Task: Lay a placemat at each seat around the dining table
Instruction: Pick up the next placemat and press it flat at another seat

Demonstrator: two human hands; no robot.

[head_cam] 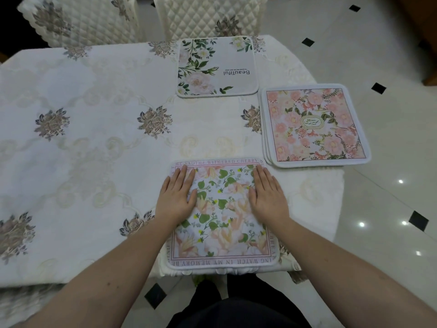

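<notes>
A floral placemat (222, 223) with a pink lettered border lies at the near table edge in front of me. My left hand (176, 196) rests flat on its left part, fingers straight. My right hand (268, 195) lies flat on its right part, fingers straight too. Across the table, a white placemat (216, 66) with green leaves and the word "Beautiful" lies before the far right chair (210, 15). At the table's right end sits a stack of pink flowered placemats (315, 125), its right side hanging past the edge.
The table (94, 138) wears a white embroidered cloth. A second quilted chair (80, 20) stands at the far left side. Glossy white floor tiles (378, 209) with black diamonds lie to the right and below me.
</notes>
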